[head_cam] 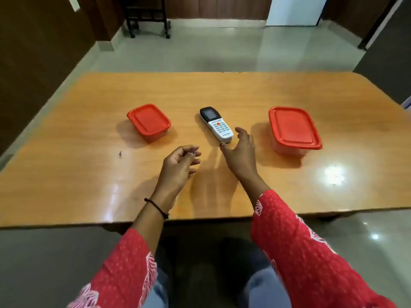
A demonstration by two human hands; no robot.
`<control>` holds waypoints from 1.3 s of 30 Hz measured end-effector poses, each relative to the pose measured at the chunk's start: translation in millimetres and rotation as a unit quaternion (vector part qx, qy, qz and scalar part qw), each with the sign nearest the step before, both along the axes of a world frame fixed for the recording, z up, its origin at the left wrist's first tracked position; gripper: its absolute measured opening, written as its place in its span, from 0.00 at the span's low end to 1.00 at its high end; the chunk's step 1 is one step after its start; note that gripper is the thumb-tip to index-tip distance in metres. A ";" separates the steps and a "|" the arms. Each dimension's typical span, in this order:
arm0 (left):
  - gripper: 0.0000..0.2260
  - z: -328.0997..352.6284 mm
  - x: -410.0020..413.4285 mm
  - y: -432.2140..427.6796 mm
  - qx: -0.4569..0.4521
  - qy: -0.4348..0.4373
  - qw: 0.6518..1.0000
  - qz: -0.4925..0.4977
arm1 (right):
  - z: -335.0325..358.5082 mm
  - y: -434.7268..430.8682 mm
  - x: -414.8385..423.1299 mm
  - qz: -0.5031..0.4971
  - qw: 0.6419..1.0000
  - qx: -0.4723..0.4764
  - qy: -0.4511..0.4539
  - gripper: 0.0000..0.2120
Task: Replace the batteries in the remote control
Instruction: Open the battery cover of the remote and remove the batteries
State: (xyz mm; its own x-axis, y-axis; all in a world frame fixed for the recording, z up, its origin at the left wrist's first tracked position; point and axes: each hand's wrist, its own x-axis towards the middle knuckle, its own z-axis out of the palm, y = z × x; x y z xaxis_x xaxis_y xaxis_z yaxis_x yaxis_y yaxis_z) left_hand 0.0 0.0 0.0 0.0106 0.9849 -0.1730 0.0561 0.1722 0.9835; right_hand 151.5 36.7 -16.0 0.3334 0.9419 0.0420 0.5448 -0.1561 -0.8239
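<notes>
- Remote (216, 124) lies face up mid-table (89, 174), between two red-lidded boxes — small one (148, 121) left, larger one (293, 129) right.
- Right hand (239, 150) is spread open at the remote's near end, thumb at its corner.
- Left hand (179, 163) hovers loosely curled over the table — holding nothing I can see.

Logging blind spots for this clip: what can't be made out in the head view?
- Contents of both containers, small and large: hidden by opaque red lids.
- Remote battery cover: underneath, since it lies face up.
- Remote button labels: too small, blurred.
- Left hand: curled fingers hide whether it holds anything.
- Right hand contact with remote: unclear.
</notes>
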 end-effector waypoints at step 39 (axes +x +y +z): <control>0.21 -24.0 16.7 49.3 -0.019 -0.267 0.964 -0.006 | -6.9 -25.9 -21.9 0.159 0.825 -0.117 0.529 0.15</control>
